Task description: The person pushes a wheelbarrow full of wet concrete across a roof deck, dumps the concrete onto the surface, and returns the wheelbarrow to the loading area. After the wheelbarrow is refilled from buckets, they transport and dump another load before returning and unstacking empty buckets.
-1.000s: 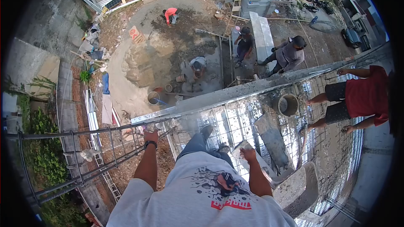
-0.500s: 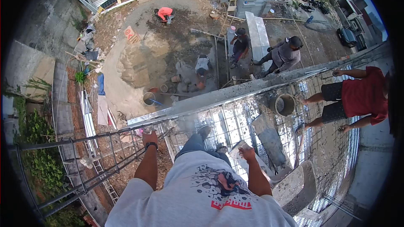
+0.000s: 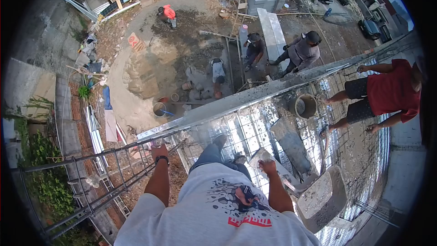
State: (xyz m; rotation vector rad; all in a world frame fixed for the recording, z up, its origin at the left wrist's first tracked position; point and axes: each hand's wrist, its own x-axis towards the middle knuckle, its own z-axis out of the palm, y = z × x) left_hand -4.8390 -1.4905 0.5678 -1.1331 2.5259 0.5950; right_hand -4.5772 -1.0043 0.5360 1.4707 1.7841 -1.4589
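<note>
From where we stand, the likeliest trouble is a stumble: our shoes (image 3: 220,141) are on or among the steel mesh (image 3: 246,130) over shiny metal sheeting, where a toe could catch between rods or slip on the bright metal. On our left, past the rebar cage (image 3: 114,150), the ground lies far below, so leaning too hard on those bars could cost us our balance. Anything knocked over the concrete beam (image 3: 214,109) could land near the crouching worker (image 3: 218,70) below. Our left hand (image 3: 159,151) is up at the cage's near end, fingers curled by its upper bar; we cannot tell whether they close round it. Our right hand (image 3: 268,167) is half curled at the edge of a flat grey piece (image 3: 261,156), held or merely touched, we cannot tell; a grey tub (image 3: 336,187) sits beyond.
</note>
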